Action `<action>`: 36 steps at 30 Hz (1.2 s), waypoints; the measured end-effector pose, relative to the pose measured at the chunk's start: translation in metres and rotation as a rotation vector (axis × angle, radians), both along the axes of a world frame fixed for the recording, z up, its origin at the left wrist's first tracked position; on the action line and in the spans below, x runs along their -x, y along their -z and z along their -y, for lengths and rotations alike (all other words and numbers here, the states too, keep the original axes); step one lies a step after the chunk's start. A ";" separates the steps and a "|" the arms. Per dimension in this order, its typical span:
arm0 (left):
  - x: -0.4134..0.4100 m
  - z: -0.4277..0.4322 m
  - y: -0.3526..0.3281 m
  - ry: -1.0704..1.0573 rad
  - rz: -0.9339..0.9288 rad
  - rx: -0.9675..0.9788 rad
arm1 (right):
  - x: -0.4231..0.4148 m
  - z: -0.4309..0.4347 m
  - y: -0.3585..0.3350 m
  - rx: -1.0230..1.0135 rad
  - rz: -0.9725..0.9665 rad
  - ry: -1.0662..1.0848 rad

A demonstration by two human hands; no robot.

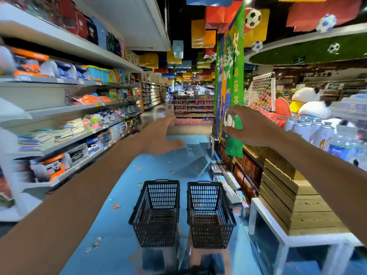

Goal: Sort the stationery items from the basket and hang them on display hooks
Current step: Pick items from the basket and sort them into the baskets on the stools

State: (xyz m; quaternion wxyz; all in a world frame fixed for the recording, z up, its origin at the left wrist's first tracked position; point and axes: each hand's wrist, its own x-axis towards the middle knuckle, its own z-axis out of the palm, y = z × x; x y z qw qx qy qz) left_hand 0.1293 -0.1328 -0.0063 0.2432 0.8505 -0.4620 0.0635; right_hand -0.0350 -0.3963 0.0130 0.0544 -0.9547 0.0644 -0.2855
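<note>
Two black plastic baskets are seen standing side by side on the blue floor (pixel 111 231), close together but apart. The left basket (pixel 157 234) and the right basket (pixel 211 236) are alike: walls of open lattice that widen toward the rim, with a thin handle folded along the far edge. Inside each, only the dark lattice bottom can be made out, and stationery items cannot be told apart in this blurred view. Above and beyond the baskets, both bare arms are stretched forward. The left hand (pixel 158 135) is held wide, palm down, with fingers straight and spread and the thumb out to the side; nothing is held. The right hand (pixel 248 128) is held with fingers spread and loosely bent, nothing gripped in it. It is seen in front of a hanging green banner (pixel 237 76) printed with footballs; whether the banner is touched cannot be told. To the left, long shelves (pixel 65 108) are filled with boxed toys and stacked booklets. To the right, wooden crates (pixel 288 195) are stacked on a low white table (pixel 256 211), and bottles (pixel 309 130), a plush panda (pixel 311 108) and a goal net (pixel 260 90) are seen behind them.
</note>
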 end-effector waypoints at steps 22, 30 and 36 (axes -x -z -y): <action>0.213 -0.209 0.014 0.006 -0.018 -0.008 | 0.206 -0.186 0.015 0.014 -0.037 0.053; 0.249 -0.259 0.021 0.012 -0.012 -0.004 | 0.246 -0.235 0.012 0.015 -0.047 0.048; 0.250 -0.263 0.013 -0.003 0.013 0.021 | 0.243 -0.246 0.011 0.020 -0.029 0.006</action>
